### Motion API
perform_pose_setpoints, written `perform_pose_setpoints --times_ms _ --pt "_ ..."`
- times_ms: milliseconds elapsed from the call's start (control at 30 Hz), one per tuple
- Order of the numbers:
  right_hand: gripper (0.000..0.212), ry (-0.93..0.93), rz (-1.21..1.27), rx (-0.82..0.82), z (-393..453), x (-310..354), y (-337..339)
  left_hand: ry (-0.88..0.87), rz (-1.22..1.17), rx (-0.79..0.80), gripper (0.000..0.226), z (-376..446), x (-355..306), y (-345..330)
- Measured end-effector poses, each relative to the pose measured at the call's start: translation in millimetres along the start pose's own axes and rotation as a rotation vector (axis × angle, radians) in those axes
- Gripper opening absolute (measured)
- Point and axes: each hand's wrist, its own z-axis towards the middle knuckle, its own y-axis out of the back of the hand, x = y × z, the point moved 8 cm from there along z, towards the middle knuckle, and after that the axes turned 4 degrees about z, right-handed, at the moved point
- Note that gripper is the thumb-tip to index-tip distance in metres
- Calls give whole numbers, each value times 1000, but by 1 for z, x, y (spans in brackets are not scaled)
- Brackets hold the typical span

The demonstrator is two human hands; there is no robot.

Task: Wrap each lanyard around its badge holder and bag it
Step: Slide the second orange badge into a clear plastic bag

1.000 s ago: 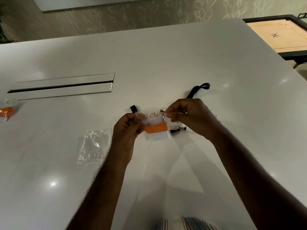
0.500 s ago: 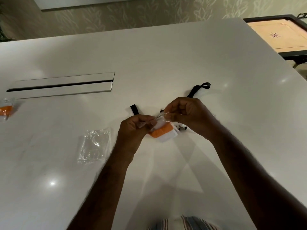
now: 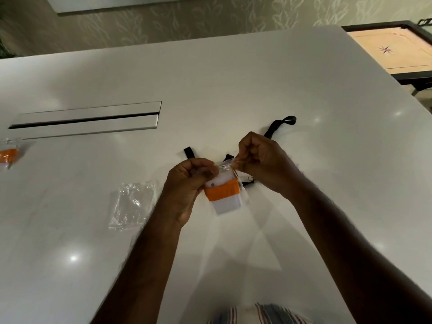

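Note:
A clear plastic bag (image 3: pixel 228 202) holds a white badge holder wrapped with an orange lanyard (image 3: pixel 223 191). It hangs just above the white table (image 3: pixel 233 85) at the centre. My left hand (image 3: pixel 187 185) pinches the bag's top left corner. My right hand (image 3: pixel 259 160) pinches the top right edge of the same bag. A black lanyard (image 3: pixel 278 125) lies on the table behind my hands, its loop to the far right and one end showing at the left (image 3: pixel 189 152). Its clip (image 3: pixel 248 180) peeks out under my right hand.
An empty clear bag (image 3: pixel 132 204) lies on the table left of my left hand. A bagged orange bundle (image 3: pixel 8 154) sits at the far left edge. A long cable slot (image 3: pixel 86 119) runs across the table's left half. A carrom board (image 3: pixel 397 47) stands beyond the right edge.
The bagged badge holder tipped flat, then swung back to hang upright. Both hands stayed at the bag's top edge and drew slightly closer together.

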Motion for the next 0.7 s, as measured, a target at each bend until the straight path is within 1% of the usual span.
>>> perform_pose_setpoints --times_ms 100,200,267,300,433,500,533,633,700 --pt "24 -22 -31 22 1 -4 -5 19 -55 15 21 1 1 -1" --pt "27 -73 -49 81 2 -12 -10 21 -117 31 24 0 1 -1" --pt "14 -88 -112 107 4 -14 -13 35 -147 49 29 -1 1 -1" --pt "9 -109 -98 112 4 -17 -15 42 -155 53 29 0 2 -1" --pt "10 -182 47 110 2 -26 -18 90 -158 40 32 -1 8 3" --pt "10 -203 100 73 0 -28 -17 105 -153 9 37 -1 11 6" --pt "11 -205 119 49 0 -28 -16 112 -151 -1 35 -2 12 6" --pt "13 -223 157 0 -1 -36 -12 117 -137 -8 17 -3 13 7" --pt "14 -223 133 -6 -2 -40 -10 123 -122 -1 18 -5 13 7"
